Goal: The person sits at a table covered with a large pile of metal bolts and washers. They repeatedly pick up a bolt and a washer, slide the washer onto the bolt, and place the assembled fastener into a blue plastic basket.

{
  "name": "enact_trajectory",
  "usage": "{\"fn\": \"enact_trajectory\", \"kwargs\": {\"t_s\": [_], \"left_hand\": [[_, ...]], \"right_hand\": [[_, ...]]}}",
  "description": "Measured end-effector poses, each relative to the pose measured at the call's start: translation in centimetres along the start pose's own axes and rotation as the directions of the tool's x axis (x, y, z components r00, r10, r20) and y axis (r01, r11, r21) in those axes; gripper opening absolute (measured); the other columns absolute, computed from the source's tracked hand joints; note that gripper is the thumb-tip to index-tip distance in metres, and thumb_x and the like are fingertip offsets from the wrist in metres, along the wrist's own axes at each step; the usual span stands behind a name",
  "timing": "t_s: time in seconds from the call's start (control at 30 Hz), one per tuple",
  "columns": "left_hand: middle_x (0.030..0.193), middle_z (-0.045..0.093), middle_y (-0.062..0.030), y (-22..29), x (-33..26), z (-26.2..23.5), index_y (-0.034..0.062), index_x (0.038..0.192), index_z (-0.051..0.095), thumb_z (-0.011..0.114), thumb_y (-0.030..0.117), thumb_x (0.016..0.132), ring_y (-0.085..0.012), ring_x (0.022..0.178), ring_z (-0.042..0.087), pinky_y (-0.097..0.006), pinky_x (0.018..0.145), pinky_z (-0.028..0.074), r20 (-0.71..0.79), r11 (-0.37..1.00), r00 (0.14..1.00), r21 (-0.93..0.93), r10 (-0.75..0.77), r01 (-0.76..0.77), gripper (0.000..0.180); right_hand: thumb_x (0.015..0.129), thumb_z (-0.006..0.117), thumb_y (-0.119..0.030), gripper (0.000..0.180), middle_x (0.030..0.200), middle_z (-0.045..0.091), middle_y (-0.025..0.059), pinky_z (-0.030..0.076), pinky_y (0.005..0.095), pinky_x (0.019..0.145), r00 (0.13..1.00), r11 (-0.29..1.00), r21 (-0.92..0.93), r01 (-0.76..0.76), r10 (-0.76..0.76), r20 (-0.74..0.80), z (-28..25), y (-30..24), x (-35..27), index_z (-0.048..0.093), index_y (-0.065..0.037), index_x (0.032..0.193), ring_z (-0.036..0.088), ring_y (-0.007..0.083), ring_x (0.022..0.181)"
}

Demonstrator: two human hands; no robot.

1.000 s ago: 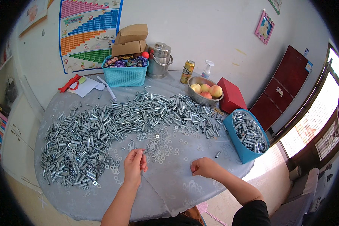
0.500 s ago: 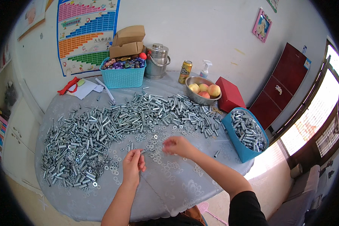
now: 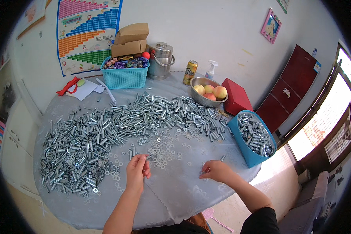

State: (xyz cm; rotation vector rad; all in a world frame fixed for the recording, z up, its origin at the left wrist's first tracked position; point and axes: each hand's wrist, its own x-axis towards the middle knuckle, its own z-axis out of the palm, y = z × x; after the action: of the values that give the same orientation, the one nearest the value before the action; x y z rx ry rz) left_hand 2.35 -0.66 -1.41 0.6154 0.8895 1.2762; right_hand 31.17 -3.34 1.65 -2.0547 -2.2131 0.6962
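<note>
Pinching one small metal piece (image 3: 148,156) with thumb and fingertips of the left hand (image 3: 136,172) together on it, just above the gray tablecloth (image 3: 189,191), at the near side of scattered washers (image 3: 156,151). Curling the fingers of the right hand (image 3: 219,171) toward the thumb, low over the right part of the cloth; impossible to tell about any small piece between them. Showing two short sleeves (image 3: 133,149) just ahead of the left hand and one loose sleeve (image 3: 222,158) just beyond the right. Spreading from left to right in one broad arc of piled sleeves (image 3: 101,130), too many to count, like the washers in front. Filling one blue bin (image 3: 241,150) at the right edge with more, too crowded for counting. Including, farther back, one metal bowl (image 3: 204,102) with four fruits (image 3: 220,92) in view, one red box (image 3: 238,98) beside it, one yellow can (image 3: 190,72) and one spray bottle (image 3: 210,73) behind. Including also, at the back left, one turquoise basket (image 3: 124,80) of small mixed items, topped by one cardboard box (image 3: 129,48) and one red ball (image 3: 146,55), with one metal pail (image 3: 160,64) just beside.
</note>
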Motion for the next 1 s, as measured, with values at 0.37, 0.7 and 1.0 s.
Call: {"fn": "enact_trajectory", "kwargs": {"t_s": [0.37,0.7,1.0], "left_hand": [[0.065,0.049,0.0001,-0.1,0.1,-0.2,0.0035,0.094,0.054,0.049,0.021,0.090,-0.0062,0.047,0.039,-0.022,0.041,0.035,0.006,1.000,1.000,0.015,0.010,-0.010,0.018],[0.064,0.049,0.0001,0.1,0.0,-0.2,0.0041,0.093,0.054,0.049,0.021,0.090,-0.0068,0.047,0.040,-0.022,0.041,0.034,-0.005,1.000,1.000,0.003,0.003,-0.003,0.018],[0.065,0.048,0.0002,0.0,0.4,-0.5,0.0051,0.094,0.053,0.050,0.022,0.090,-0.0072,0.048,0.040,-0.022,0.041,0.034,0.009,1.000,1.000,0.013,0.009,-0.010,0.018]], "right_hand": [[0.065,0.069,-0.017,0.023,0.071,0.061,0.0095,0.047,0.0337,0.063,0.998,0.985,0.170,0.039,-0.046,0.038,1.0,-0.1,0.7,0.059,-0.004,0.081,0.059,0.0257,0.069],[0.068,0.072,-0.016,0.027,0.072,0.060,0.0034,0.047,0.0258,0.060,0.997,0.951,0.303,0.064,-0.074,0.021,0.2,-1.8,4.2,0.061,-0.002,0.089,0.056,0.0113,0.065],[0.074,0.067,-0.013,0.029,0.089,0.065,0.0109,0.049,0.0269,0.069,0.966,0.597,0.767,0.235,-0.232,-0.116,-1.0,-4.6,9.5,0.061,0.001,0.099,0.061,0.0140,0.080]]}}
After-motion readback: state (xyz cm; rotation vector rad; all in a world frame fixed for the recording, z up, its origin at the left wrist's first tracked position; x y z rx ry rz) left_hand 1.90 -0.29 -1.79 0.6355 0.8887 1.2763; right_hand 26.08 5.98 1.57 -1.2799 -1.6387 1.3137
